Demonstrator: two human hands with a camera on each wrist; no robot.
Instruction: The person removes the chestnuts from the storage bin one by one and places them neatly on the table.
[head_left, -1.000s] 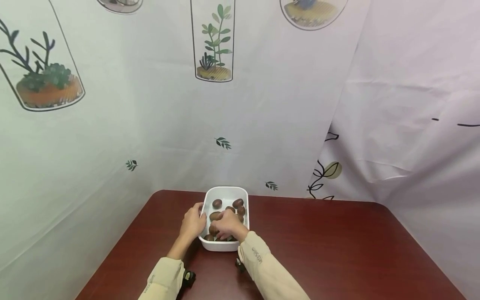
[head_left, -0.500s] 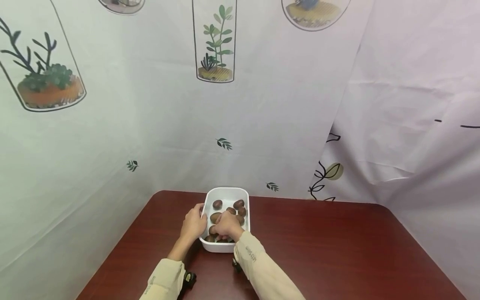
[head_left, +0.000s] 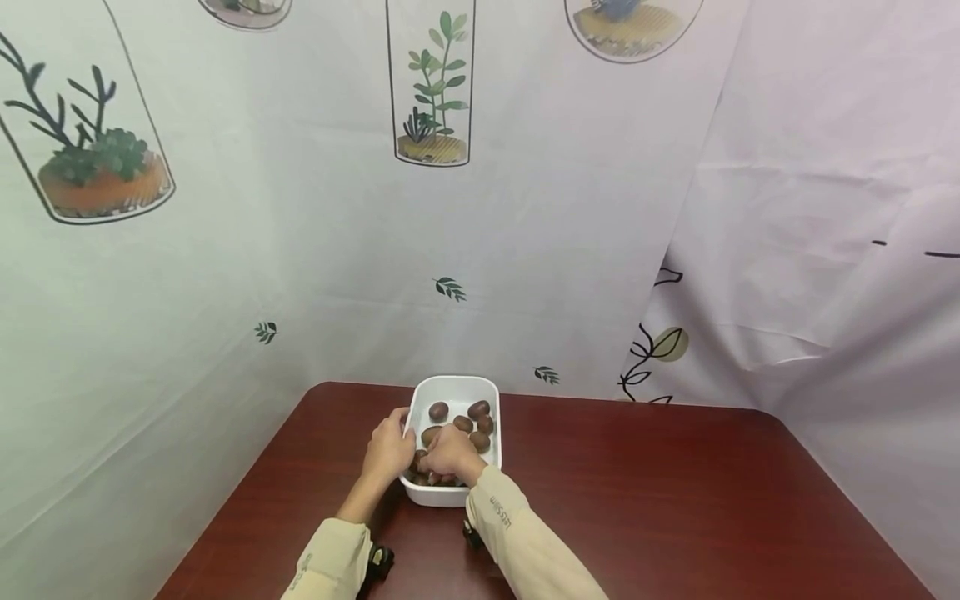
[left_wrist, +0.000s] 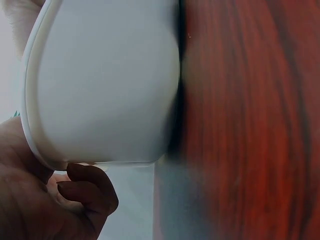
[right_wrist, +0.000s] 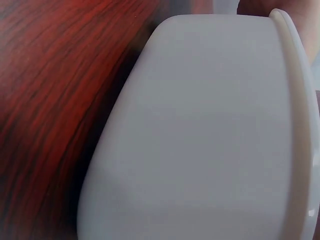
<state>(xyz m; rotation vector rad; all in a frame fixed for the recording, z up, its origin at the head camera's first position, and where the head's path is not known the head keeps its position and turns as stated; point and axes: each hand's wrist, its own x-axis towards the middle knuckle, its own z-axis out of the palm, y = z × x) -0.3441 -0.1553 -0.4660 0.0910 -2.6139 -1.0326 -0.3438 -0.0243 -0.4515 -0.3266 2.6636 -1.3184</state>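
A white rectangular dish (head_left: 456, 385) with rounded corners stands at the table's back edge, holding several glossy brown, egg-shaped things (head_left: 480, 441). My left hand (head_left: 389, 448) grips the dish's left side; in the left wrist view its curled fingers (left_wrist: 90, 187) sit at the rim. Inside the near half of the dish is my right hand (head_left: 450, 454), fingertips down among the brown pieces at the near-left corner. The hand covers its own fingertips, so I cannot tell whether a piece is pinched. The dish's outer wall (right_wrist: 200, 125) fills the right wrist view.
The dark red wooden table (head_left: 645, 492) stretches to the right of the dish. Behind and on both sides hangs a pale cloth (head_left: 570, 233) printed with plants. Black wrist straps (head_left: 379, 562) show under the cream sleeves (head_left: 528, 533).
My right hand has shifted slightly left within the dish, and brown pieces now bunch closer at the near-left corner. The left hand keeps its grip on the dish.
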